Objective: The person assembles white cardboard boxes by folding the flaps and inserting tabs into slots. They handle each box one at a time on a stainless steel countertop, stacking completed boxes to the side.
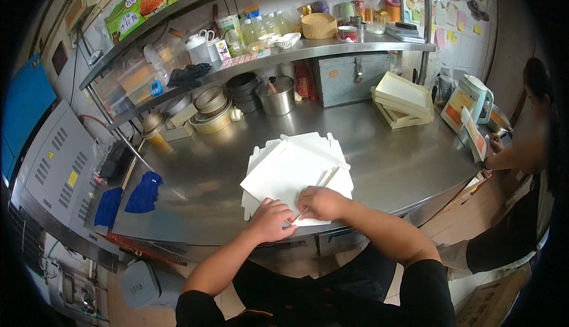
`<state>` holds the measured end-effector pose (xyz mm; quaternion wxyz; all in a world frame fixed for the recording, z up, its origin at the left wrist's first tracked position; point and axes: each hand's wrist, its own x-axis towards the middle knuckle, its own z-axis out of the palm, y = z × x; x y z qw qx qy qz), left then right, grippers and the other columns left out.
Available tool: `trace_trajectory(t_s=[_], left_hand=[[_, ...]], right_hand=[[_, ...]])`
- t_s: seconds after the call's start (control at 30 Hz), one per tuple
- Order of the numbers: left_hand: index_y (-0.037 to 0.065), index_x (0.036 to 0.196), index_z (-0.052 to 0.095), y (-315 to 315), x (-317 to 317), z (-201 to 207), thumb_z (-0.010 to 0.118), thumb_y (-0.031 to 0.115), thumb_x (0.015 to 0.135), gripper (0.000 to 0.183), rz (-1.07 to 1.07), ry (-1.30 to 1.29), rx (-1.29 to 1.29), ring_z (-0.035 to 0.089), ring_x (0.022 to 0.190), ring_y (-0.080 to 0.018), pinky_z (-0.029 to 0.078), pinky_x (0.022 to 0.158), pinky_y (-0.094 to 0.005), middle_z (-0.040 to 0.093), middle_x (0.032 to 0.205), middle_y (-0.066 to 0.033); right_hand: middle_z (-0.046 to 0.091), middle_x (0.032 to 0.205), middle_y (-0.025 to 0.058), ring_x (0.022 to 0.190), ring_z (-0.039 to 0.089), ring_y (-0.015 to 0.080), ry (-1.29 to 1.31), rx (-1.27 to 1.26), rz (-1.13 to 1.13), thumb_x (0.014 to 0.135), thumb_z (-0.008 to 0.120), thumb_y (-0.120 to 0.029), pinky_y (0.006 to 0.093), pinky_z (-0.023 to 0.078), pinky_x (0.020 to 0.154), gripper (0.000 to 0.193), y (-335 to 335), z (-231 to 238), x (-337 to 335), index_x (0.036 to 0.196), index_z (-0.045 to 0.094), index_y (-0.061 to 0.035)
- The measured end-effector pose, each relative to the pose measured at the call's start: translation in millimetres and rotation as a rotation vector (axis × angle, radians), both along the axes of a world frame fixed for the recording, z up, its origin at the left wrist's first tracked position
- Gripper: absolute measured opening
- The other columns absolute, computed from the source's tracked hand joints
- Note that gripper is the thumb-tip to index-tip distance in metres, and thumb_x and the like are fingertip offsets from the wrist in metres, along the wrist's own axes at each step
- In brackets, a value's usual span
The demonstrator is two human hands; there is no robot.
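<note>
In front of me a white cardboard box (296, 167), partly folded up, lies at an angle on flat white cardboard sheets (332, 144) with notched edges. My left hand (272, 220) is closed on the near corner of the box. Beside it, my right hand (322, 202) has its fingers bent round the near right side, pinching the same corner. A narrow flap (325, 177) stands up along that side. My fingers cover part of the corner fold.
Stacked pale cardboard trays (406, 99) stand at the back right. Pots (277, 97) and a metal case (349, 78) line the back under a loaded shelf (314, 47). Blue cloths (144, 192) lie left. A co-worker (527, 131) stands right, near a kettle (484, 97).
</note>
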<state>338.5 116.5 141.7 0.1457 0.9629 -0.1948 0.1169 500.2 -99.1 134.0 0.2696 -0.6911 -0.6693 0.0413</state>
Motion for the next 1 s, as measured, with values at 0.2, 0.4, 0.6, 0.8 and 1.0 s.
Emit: trace_trajectory(t_s=[0.2, 0.4, 0.6, 0.8, 1.0], left_hand=[[0.013, 0.095, 0.074, 24.5, -2.1, 25.1, 0.069, 0.015, 0.083, 0.014, 0.222, 0.142, 0.167, 0.067, 0.103, -0.0301, 0.043, 0.106, -0.0417, 0.073, 0.098, -0.0058], [0.015, 0.093, 0.072, 3.4, 10.2, 23.5, 0.068, 0.005, 0.081, 0.016, 0.166, -0.052, 0.203, 0.066, 0.108, -0.0283, 0.042, 0.105, -0.0458, 0.068, 0.094, -0.0017], [0.014, 0.103, 0.080, 69.7, 23.9, 4.4, 0.074, 0.018, 0.087, 0.018, 0.275, -0.215, 0.009, 0.063, 0.125, -0.0317, 0.048, 0.110, -0.0481, 0.076, 0.116, -0.0061], [0.015, 0.131, 0.075, 13.2, -19.5, 9.9, 0.082, 0.051, 0.092, 0.054, 0.173, -0.025, 0.034, 0.058, 0.140, -0.0344, 0.040, 0.126, -0.0520, 0.069, 0.137, -0.0110], [0.018, 0.143, 0.070, 70.5, -10.2, 21.7, 0.086, 0.053, 0.089, 0.066, 0.264, 0.027, 0.195, 0.047, 0.154, -0.0348, 0.033, 0.132, -0.0531, 0.056, 0.162, -0.0100]], right_hand=[[0.075, 0.119, 0.0118, 0.115, 0.071, 0.0360, -0.118, -0.366, -0.415, 0.104, 0.068, -0.031, 0.0491, 0.058, 0.099, 0.024, -18.1, 34.3, 7.4, 0.115, 0.074, -0.0108], [0.078, 0.116, 0.0160, 0.103, 0.076, 0.0406, 0.035, -0.301, -0.256, 0.108, 0.062, -0.031, 0.0529, 0.060, 0.091, 0.027, -4.8, 45.3, -66.5, 0.117, 0.072, -0.0081], [0.068, 0.145, 0.0153, 0.143, 0.056, 0.0393, -0.022, -0.125, -0.218, 0.101, 0.072, -0.055, 0.0534, 0.043, 0.122, 0.060, -26.7, 32.2, -40.2, 0.138, 0.071, -0.0088], [0.052, 0.163, 0.0212, 0.155, 0.046, 0.0430, -0.221, -0.153, -0.305, 0.090, 0.080, -0.064, 0.0553, 0.035, 0.131, 0.081, -61.2, 26.3, -15.3, 0.150, 0.063, -0.0111], [0.051, 0.165, 0.0204, 0.159, 0.042, 0.0402, -0.182, -0.130, -0.256, 0.091, 0.076, -0.067, 0.0563, 0.033, 0.133, 0.082, -56.5, 33.3, -11.6, 0.150, 0.062, -0.0113]])
